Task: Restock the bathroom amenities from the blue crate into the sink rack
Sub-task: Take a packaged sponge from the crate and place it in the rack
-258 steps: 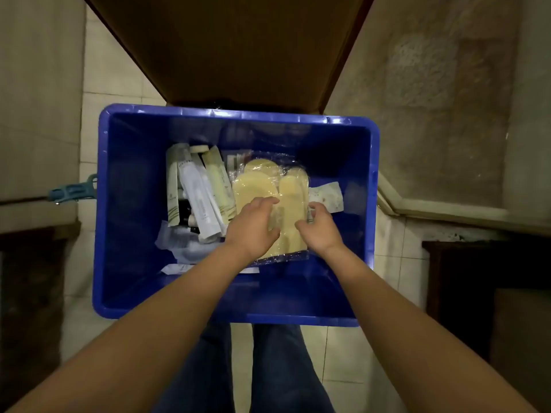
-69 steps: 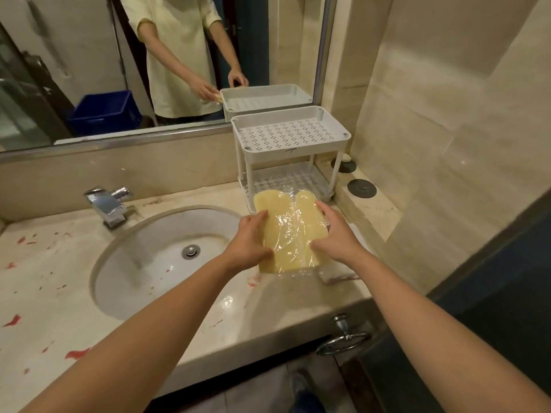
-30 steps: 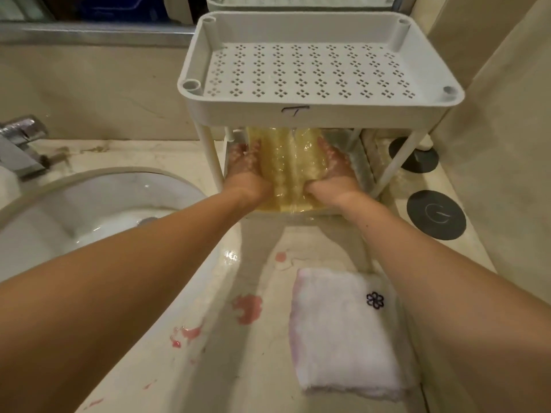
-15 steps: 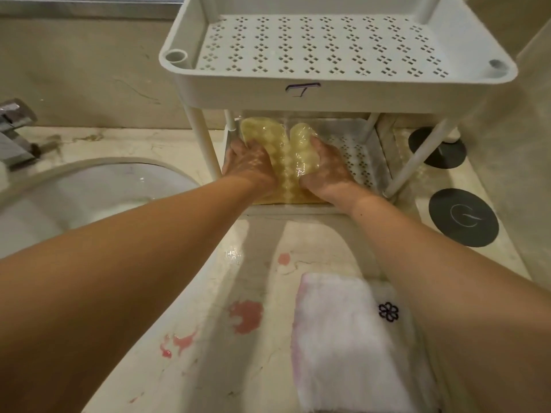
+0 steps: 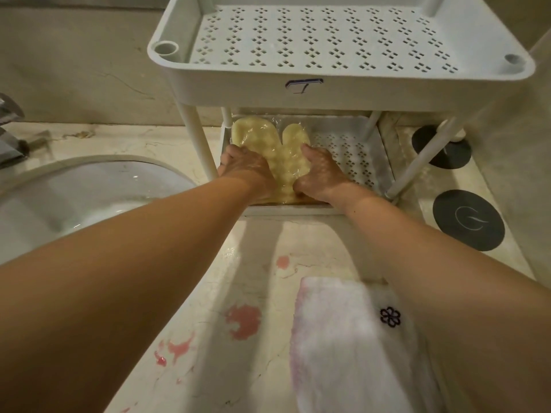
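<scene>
Since two seconds earlier, when it was held in the air in front of the rack, the yellow, lobed pack sealed in clear plastic film [image 5: 277, 150] had gone down into the lower tier [image 5: 354, 150] of the white, perforated plastic two-tier sink rack [image 5: 298, 98]. It lay flat on the left half of that tier, partly beneath the upper tier [image 5: 322, 37].

Both hands were on the pack. The left hand [image 5: 244, 169] curled round its near left edge. The right hand [image 5: 323, 175] gripped its near right edge, thumb on top.

Placing this item looked almost finished. The next move would call for letting go and drawing both hands straight back from under the upper tier without dragging the pack along. After that would come a return to the blue crate, which was out of view.

On the lower tier, the perforated floor showed to the right of the pack. The upper tier showed its perforated floor from edge to edge.

The rack stood on a pale marble bench [image 5: 259, 263], to the right of a white oval sink basin [image 5: 89, 192]. A folded white towel with a small dark flower mark [image 5: 343, 338] lay at the bench front, and two black round discs [image 5: 468, 220] sat to the right of the rack.
</scene>
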